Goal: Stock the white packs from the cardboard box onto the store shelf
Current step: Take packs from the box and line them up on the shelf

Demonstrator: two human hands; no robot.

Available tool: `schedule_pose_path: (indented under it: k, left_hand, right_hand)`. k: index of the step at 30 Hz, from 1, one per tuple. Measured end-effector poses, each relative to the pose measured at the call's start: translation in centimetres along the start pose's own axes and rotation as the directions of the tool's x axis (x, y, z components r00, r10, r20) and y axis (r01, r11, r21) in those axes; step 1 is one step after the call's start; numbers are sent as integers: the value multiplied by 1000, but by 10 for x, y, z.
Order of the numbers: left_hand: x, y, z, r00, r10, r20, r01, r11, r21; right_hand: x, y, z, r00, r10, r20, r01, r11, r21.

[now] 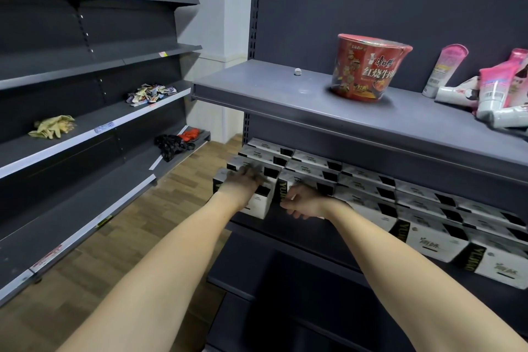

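The left hand (246, 180) lies palm-down over the top of the front white pack (254, 200) at the left end of the row, fingers spread across it and blurred, so it seems to grip or press the pack, though I cannot tell which. The right hand (303, 203) hangs just beside it, fingers curled loosely inward and empty, close to the front edge of the neighbouring pack. Both bare forearms reach in from the bottom of the view. The white packs (428, 237), each with a black band and gold lettering on the side, stand in tight rows on the middle shelf (257, 226) of the dark store unit, running from the hands off to the right. On the shelf above (257, 86) stands a red instant-noodle bowl (368, 68), with a small white bit (297, 71) to its left and a heap of pink and white tubes (491, 91) at the right. Across the wood floor (183, 197), the left shelving holds yellow gloves (53, 126), loose sachets (150, 93) and black and red items (177, 141).
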State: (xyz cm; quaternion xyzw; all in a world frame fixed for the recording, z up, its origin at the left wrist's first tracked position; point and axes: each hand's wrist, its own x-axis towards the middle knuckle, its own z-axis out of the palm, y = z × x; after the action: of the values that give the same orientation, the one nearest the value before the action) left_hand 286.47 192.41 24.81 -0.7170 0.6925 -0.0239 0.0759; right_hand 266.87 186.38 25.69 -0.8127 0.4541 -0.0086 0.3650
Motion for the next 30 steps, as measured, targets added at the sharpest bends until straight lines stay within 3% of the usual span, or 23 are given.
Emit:
schedule_pose_path:
  k: [7, 15, 30]
  left_hand:
    - [19, 14, 9, 998, -32, -50, 32, 999, 7]
    - [29, 6, 14, 998, 0, -64, -3, 999, -46]
    - [8, 15, -4, 1000, 6, -19, -8, 996, -88]
  right_hand:
    - [6, 2, 6, 1000, -15, -19, 14, 999, -34]
    - [10, 16, 3, 997, -14, -79, -7, 967, -256]
    - [-20, 20, -4, 997, 7, -73, -28, 956, -292]
